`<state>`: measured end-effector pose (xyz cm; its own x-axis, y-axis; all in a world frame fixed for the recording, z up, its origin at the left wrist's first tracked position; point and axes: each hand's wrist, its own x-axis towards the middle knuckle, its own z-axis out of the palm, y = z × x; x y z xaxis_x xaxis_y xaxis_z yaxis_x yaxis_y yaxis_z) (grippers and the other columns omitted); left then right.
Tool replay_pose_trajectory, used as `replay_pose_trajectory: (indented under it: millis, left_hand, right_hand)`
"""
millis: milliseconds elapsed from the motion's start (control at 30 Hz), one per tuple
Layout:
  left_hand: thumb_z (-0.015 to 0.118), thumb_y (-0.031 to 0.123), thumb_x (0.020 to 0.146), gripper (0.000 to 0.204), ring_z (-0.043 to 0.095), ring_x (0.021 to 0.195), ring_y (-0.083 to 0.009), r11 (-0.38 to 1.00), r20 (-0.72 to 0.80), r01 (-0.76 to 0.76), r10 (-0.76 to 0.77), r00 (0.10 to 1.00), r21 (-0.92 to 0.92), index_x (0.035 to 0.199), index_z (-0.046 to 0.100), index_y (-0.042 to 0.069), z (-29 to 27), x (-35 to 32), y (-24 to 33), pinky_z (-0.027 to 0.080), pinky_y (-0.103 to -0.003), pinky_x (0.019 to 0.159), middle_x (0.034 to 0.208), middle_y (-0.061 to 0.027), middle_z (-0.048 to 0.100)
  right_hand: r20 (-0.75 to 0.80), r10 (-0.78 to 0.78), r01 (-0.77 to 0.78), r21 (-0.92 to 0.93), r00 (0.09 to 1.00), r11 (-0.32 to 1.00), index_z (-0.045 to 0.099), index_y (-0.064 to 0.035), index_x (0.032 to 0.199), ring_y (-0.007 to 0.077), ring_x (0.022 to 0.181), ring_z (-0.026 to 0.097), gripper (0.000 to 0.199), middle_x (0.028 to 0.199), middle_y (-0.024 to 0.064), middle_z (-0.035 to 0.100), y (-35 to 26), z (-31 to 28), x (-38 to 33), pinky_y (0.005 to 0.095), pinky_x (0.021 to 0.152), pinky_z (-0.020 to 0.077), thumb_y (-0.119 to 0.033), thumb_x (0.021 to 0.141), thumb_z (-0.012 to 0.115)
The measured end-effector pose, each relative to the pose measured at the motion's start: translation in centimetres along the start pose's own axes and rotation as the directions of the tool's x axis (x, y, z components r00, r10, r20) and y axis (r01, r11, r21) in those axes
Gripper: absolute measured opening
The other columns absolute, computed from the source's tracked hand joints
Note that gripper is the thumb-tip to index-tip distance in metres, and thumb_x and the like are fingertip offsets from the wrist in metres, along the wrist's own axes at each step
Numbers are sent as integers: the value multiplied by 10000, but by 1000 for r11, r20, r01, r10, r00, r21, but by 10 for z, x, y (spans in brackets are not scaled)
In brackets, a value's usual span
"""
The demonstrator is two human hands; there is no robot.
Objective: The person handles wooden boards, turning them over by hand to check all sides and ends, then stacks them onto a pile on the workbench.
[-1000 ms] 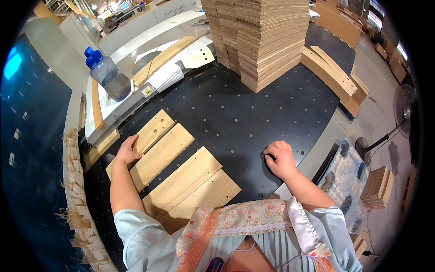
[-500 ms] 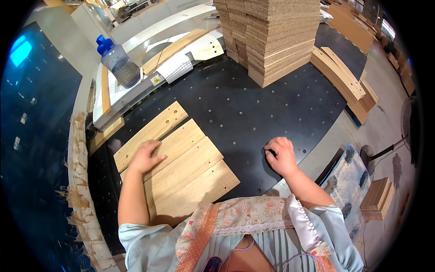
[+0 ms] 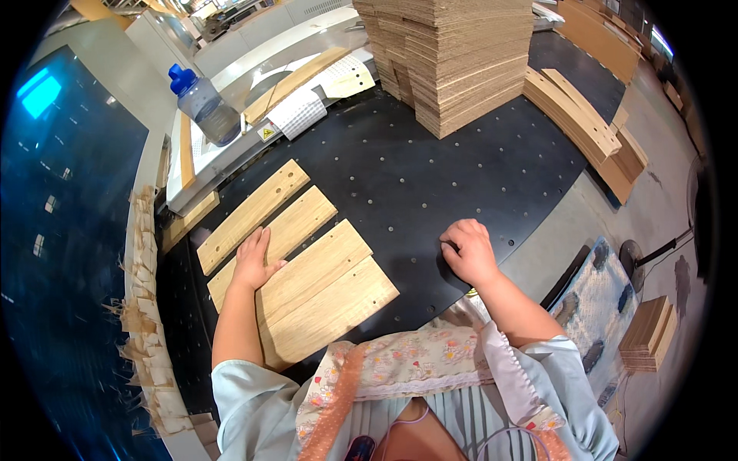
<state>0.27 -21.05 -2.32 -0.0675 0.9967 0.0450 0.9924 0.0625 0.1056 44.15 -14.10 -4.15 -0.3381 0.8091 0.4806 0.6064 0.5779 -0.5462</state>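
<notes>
Four flat wooden boards (image 3: 296, 265) lie side by side on a black perforated table (image 3: 430, 177), their long edges touching, slanting from lower left to upper right. At the far left, a ragged row of pale wood scraps (image 3: 142, 307) lines the table's edge. Above the boards, a clear plastic water bottle (image 3: 204, 107) with a blue cap stands upright on a pale ledge; it looks mostly empty, though how much it holds cannot be told.

The left hand (image 3: 254, 261) rests flat on the boards, palm down, fingers stretched out and held close together, lying across the second board from the top. The boards sit just in front of the person, left of centre.

Further right, the right hand (image 3: 467, 250) rests on the bare black table, well apart from the boards, fingers curled under into a loose fist; whether it holds anything cannot be told.

Beyond the hands, a tall stack of cardboard sheets (image 3: 453, 54) stands at the far side of the table. To its right lie long wooden slats (image 3: 573, 115) in a low pile. At the far right, a small stack of wood pieces (image 3: 649, 334) sits on the floor.
</notes>
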Motion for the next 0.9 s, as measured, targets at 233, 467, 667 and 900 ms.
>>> replay_pose_trajectory:
  millis: [233, 467, 667, 900]
  left_hand:
    - [781, 407, 617, 758, 408, 1192, -368, 997, -153, -2, -10, 988, -79, 1272, 516, 133, -32, -15, 1, 329, -450, 1002, 1299, -188, 450]
    - [803, 429, 563, 808, 402, 1186, -358, 997, 44, -55, 57, 997, -49, 1264, 527, 139, -38, -59, 59, 313, -448, 995, 1289, -175, 442]
    - [792, 368, 552, 923, 353, 1250, -367, 993, 141, -20, 36, 989, -113, 1359, 398, 156, -34, -58, 55, 285, -464, 1031, 1365, -177, 377]
    - [761, 341, 564, 854, 378, 1241, -354, 996, 48, -16, 20, 999, -83, 1330, 439, 144, -24, -44, 36, 314, -432, 1023, 1348, -184, 401]
  right_hand:
    - [23, 12, -12, 14, 1000, 1000, 631, -81, 810, 256, 937, 530, 106, 867, 43, 593, 1, 1, 1, 384, 852, 389, -87, 703, 630]
    - [4, -10, 10, 32, 1000, 999, 630, -86, 814, 255, 925, 535, 119, 863, 44, 592, 1, 2, -1, 381, 845, 390, -80, 696, 641]
    - [-8, -34, 34, 27, 999, 999, 627, -83, 813, 254, 915, 536, 123, 857, 42, 589, 1, 2, -2, 375, 841, 392, -70, 692, 643]
    - [0, -31, 31, 34, 1000, 999, 631, -81, 810, 255, 917, 539, 116, 848, 45, 592, 2, 1, -2, 376, 844, 395, -74, 695, 644]
